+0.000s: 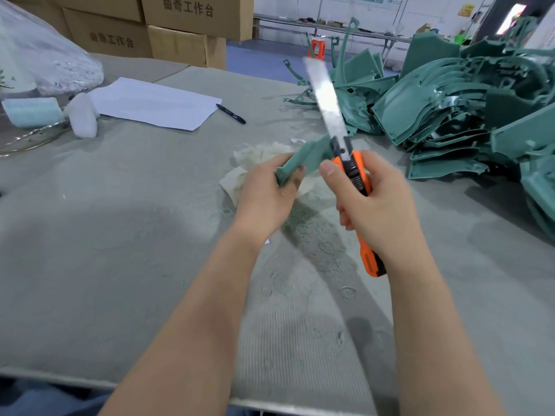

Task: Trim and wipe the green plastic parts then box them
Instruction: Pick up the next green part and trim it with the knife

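Head view shows the person at the trimming step. The left hand [264, 196] has its fingers curled around the lower end of one green plastic part [306, 156], held just above the grey table [120, 235]. The right hand [381, 205] grasps an orange utility knife [357, 172] with the thumb lying forward along the handle. The knife's long blade [326, 100] is pushed far out, and its base meets the upper end of the part.

The part's long axis runs from lower left, inside the left hand, up to the right toward the knife. The knife crosses it, with the blade pointing away from the person and a little left.

Thin green shavings [315, 235] on the table suggest that some trimming is already made. A crumpled pale cloth [261, 154] lies under the hands, probably for the wiping. A large pile of green parts [465, 115] waits on the right, well apart, so most of the work seems left. Closed cardboard boxes [186, 25] stand behind, but no boxed part is visible.
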`<action>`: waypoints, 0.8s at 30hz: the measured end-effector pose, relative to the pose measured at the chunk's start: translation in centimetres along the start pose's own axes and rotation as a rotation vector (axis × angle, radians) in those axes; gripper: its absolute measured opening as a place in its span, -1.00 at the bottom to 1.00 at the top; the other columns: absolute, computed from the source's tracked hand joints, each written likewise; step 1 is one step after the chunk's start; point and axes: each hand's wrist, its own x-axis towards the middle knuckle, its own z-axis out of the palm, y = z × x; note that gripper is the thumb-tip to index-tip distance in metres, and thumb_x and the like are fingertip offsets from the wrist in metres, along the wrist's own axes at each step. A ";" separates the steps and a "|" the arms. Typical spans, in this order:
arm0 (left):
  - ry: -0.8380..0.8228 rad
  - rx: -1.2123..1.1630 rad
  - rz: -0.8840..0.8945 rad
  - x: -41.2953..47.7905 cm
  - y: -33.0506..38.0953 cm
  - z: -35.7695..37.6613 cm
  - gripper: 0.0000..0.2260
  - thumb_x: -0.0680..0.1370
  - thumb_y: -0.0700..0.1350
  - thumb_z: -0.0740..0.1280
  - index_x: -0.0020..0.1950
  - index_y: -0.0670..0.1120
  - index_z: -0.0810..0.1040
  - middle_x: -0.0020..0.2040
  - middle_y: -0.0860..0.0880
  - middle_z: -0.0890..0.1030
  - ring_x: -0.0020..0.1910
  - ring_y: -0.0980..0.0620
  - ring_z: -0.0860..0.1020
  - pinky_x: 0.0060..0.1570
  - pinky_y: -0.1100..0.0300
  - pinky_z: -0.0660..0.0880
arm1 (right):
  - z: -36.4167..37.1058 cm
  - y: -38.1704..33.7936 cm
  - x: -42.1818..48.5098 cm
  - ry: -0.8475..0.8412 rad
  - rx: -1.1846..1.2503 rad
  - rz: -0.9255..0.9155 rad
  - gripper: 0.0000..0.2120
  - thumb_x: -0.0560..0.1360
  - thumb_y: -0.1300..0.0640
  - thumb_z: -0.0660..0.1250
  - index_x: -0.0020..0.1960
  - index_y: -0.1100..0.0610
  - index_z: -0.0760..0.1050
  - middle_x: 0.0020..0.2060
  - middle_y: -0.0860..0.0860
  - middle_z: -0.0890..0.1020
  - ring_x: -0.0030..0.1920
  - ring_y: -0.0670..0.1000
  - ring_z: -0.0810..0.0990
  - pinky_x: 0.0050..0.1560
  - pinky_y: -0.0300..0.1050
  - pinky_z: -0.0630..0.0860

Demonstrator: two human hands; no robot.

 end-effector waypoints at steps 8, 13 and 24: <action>0.196 -0.038 0.181 -0.5 0.7 0.6 -0.67 0.52 -0.37 0.21 0.25 -0.19 0.53 0.15 -0.08 0.59 0.16 -0.02 0.54 0.21 0.14 0.45 | 1.2 -1.2 -0.4 -0.006 0.248 0.023 -0.76 0.48 0.10 0.43 -0.19 0.11 0.37 -0.31 0.35 0.43 -0.46 0.05 0.38 -0.48 -0.19 0.41; 0.173 0.046 0.249 -0.6 0.4 1.1 -0.66 0.45 -0.16 0.19 0.16 -0.24 0.54 0.06 -0.15 0.56 0.07 -0.05 0.51 0.19 -0.04 0.41 | 2.1 -1.3 -0.7 -0.027 0.232 0.001 -0.76 0.44 0.11 0.47 -0.22 -0.04 0.40 -0.45 0.05 0.45 -0.46 -0.01 0.41 -0.37 -0.12 0.43; 0.459 -0.230 0.033 -0.2 0.8 0.0 -0.80 0.59 -0.23 0.29 0.20 -0.21 0.55 -0.08 0.06 0.63 -0.16 0.33 0.56 -0.09 0.43 0.48 | -0.2 1.1 0.7 0.119 0.119 0.267 -0.80 0.51 0.08 0.38 -0.08 0.20 0.45 -0.32 0.09 0.60 -0.44 -0.07 0.49 -0.37 -0.09 0.52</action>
